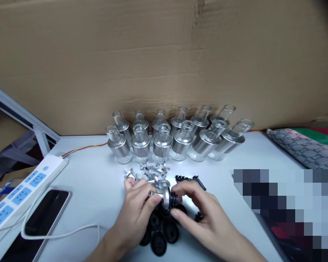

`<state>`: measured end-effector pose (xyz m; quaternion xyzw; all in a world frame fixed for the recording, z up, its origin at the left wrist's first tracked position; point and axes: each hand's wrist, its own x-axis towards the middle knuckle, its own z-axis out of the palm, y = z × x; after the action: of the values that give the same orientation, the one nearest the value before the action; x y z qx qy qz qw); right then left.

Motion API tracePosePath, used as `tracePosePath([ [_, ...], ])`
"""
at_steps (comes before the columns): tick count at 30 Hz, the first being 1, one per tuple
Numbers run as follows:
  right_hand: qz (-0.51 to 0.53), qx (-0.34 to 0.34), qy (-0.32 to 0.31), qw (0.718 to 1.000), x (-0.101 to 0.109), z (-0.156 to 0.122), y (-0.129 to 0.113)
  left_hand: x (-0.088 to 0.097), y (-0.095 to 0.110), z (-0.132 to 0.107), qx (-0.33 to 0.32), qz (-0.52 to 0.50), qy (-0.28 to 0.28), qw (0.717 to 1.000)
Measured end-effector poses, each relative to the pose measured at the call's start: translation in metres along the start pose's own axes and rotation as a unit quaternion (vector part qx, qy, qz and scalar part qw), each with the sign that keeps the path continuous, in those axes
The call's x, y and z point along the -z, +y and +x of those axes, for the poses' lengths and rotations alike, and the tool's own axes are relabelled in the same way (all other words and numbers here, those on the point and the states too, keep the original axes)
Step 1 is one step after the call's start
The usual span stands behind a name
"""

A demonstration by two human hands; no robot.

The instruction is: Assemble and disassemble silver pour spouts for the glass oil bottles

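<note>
My left hand [136,205] is closed on a silver metal spout [166,198] with a round flange and a narrow tube pointing left. The fingers and thumb of my right hand [205,213] pinch around a black ribbed stopper [175,200] that sits against the flange. Whether the two parts are fully joined, I cannot tell. Below my hands lies a cluster of round black caps [158,243], partly hidden by them. Just beyond, several loose silver metal pieces [154,169] are heaped. Small black parts [183,178] lie past my right fingers, with more [199,217] under that hand.
Two rows of glass bottles with metal sleeves [163,145] stand along the cardboard wall [153,65]. At left are a white power strip [50,163], a phone [36,218] and a white cable [68,237]. Patterned fabric [303,145] lies at right, near a pixelated area.
</note>
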<state>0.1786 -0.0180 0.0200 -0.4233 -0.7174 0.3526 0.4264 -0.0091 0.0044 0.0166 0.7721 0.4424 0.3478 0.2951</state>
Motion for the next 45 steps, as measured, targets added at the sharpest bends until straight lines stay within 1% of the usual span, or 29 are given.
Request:
tracePosePath([
  [1,0.053,-0.064,-0.012,0.996,0.0,0.0,-0.001,0.001,0.0,0.0,-0.035,0.035,0.011,0.999],
  [2,0.109,-0.119,-0.029,0.986,0.0,0.0,-0.002,0.001,0.0,0.0,-0.065,0.063,0.014,0.996],
  [3,0.163,-0.163,-0.045,0.972,0.0,0.001,-0.003,0.002,0.0,-0.001,-0.09,0.084,0.014,0.992],
  [5,0.249,-0.221,-0.063,0.941,-0.001,0.004,-0.006,0.002,-0.001,-0.001,-0.127,0.112,0.007,0.986],
  [6,0.279,-0.237,-0.063,0.928,-0.002,0.006,-0.007,0.001,-0.002,-0.001,-0.138,0.121,0.004,0.983],
  [8,0.312,-0.249,-0.049,0.916,-0.004,0.008,-0.009,0.0,-0.002,-0.002,-0.14,0.126,0.005,0.982],
  [10,0.31,-0.244,-0.029,0.919,-0.006,0.008,-0.009,-0.001,-0.002,-0.002,-0.12,0.113,0.005,0.986],
  [11,0.294,-0.237,-0.02,0.926,-0.006,0.007,-0.009,-0.001,-0.002,-0.002,-0.108,0.103,0.004,0.989],
  [13,0.225,-0.21,-0.008,0.951,-0.007,0.004,-0.008,0.0,0.0,-0.002,-0.081,0.082,0.001,0.993],
  [14,0.175,-0.184,-0.004,0.967,-0.007,0.002,-0.008,0.0,0.0,-0.002,-0.065,0.075,0.001,0.995],
  [16,0.066,-0.095,-0.006,0.993,-0.006,0.0,-0.006,0.002,0.0,-0.001,-0.028,0.062,0.0,0.998],
  [17,0.015,-0.034,-0.01,0.999,-0.005,0.0,-0.005,0.002,0.0,-0.001,-0.007,0.055,-0.004,0.998],
  [19,-0.072,0.087,-0.009,0.994,-0.003,0.002,-0.003,0.002,-0.001,-0.001,0.028,0.036,-0.018,0.999],
  [20,-0.109,0.131,0.0,0.985,-0.003,0.003,-0.002,0.002,-0.002,-0.001,0.04,0.026,-0.024,0.999],
  [22,-0.156,0.17,0.026,0.973,-0.002,0.004,-0.001,0.001,-0.003,-0.001,0.042,0.013,-0.026,0.999],
  [24,-0.162,0.172,0.035,0.971,-0.003,0.004,0.001,0.001,-0.004,-0.001,0.011,0.02,-0.016,1.0],
  [26,-0.123,0.144,0.033,0.981,-0.004,0.001,0.001,0.001,-0.005,-0.001,-0.034,0.041,-0.001,0.999],
  [27,-0.089,0.116,0.038,0.989,-0.005,0.0,0.0,0.001,-0.005,-0.001,-0.056,0.054,0.005,0.997],
  [29,-0.014,0.025,0.046,0.998,-0.005,-0.002,-0.001,0.001,-0.007,-0.002,-0.085,0.078,0.012,0.993],
  [32,0.054,-0.102,0.031,0.993,-0.005,-0.002,-0.005,-0.002,-0.01,-0.003,-0.109,0.1,0.01,0.989],
  [34,0.082,-0.159,0.019,0.984,-0.004,0.001,-0.006,-0.004,-0.011,-0.004,-0.121,0.104,0.012,0.987],
  [36,0.12,-0.202,0.006,0.972,-0.003,0.003,-0.007,-0.005,-0.011,-0.003,-0.134,0.109,0.012,0.985],
  [38,0.153,-0.221,-0.001,0.963,-0.002,0.005,-0.008,-0.005,-0.011,-0.003,-0.139,0.125,0.009,0.982],
  [41,0.154,-0.21,0.021,0.965,-0.003,0.004,-0.008,-0.003,-0.009,-0.002,-0.138,0.154,0.008,0.978],
  [43,0.11,-0.178,0.04,0.977,-0.004,0.001,-0.007,-0.002,-0.008,-0.002,-0.142,0.161,0.018,0.976],
  [45,0.049,-0.123,0.052,0.99,-0.005,-0.002,-0.006,-0.001,-0.007,-0.001,-0.138,0.154,0.025,0.978],
])
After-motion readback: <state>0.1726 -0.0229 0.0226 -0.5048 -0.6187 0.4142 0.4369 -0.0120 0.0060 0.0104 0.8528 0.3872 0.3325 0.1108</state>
